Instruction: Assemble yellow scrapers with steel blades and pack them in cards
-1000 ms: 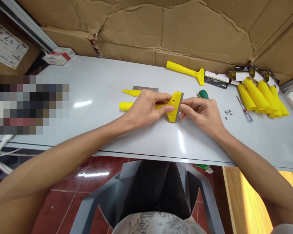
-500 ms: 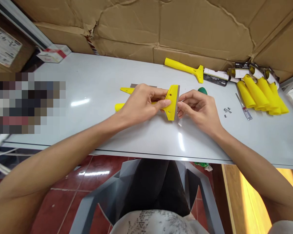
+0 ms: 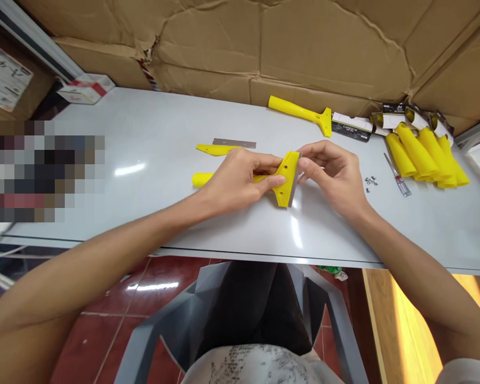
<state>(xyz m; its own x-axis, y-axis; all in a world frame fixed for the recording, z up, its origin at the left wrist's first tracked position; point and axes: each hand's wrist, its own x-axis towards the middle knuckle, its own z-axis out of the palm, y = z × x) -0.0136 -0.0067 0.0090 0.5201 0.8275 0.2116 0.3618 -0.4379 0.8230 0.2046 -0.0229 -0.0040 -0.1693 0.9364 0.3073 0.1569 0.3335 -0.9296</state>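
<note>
My left hand (image 3: 250, 178) is closed round the neck of a yellow scraper (image 3: 288, 178), thumb on top of its wide head. The scraper's handle sticks out to the left beneath the wrist. A grey metal blade (image 3: 295, 184) lies along the head's right edge. My right hand (image 3: 330, 173) pinches the upper end of that blade between thumb and fingers. Beyond my left hand, a loose yellow plate (image 3: 216, 150) and a separate flat blade (image 3: 235, 143) lie on the white table (image 3: 164, 128).
At the back lies another yellow scraper (image 3: 298, 110). Several packaged yellow scrapers (image 3: 428, 154) are piled at the right, near a screwdriver (image 3: 398, 176) and several small metal pieces (image 3: 370, 182). A small box (image 3: 87, 88) stands back left, before cardboard (image 3: 208, 48).
The held scraper has moved slightly right and nearer me and tilted. My right hand has shifted up to the blade's upper end. The green object behind it is now hidden.
</note>
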